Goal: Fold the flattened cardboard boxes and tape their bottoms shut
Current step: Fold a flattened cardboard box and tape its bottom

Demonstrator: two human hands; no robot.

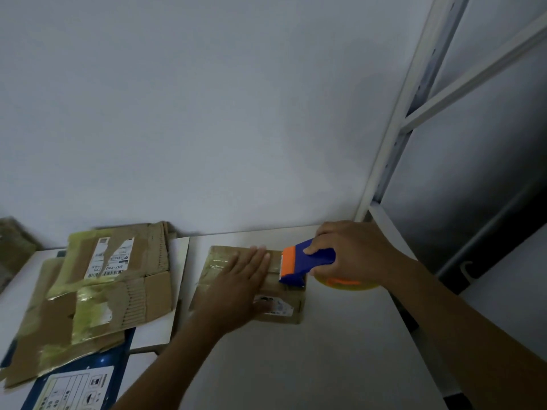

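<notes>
Lying under the left fingers (258,259), 1 box (284,294) (dispenser (302,264) just beside).

The desk (325,356) shows bare white surface along its near edge and out to its near right corner, a broad way in for a hand; its far edge meets the wall (207,113), so nothing passes behind; by the far edge sits the cardboard box (284,316), with the left hand (236,288) flat on top and the right hand (349,250) gripping the tape dispenser (307,261) at the box's right end, crowding the far right corner; the metal shelf frame (393,143) rises just beyond that corner; beside the left edge a white board (154,332) carries the stack of flattened boxes (103,291), blocking that side; a narrow bare strip separates box and left edge.
</notes>
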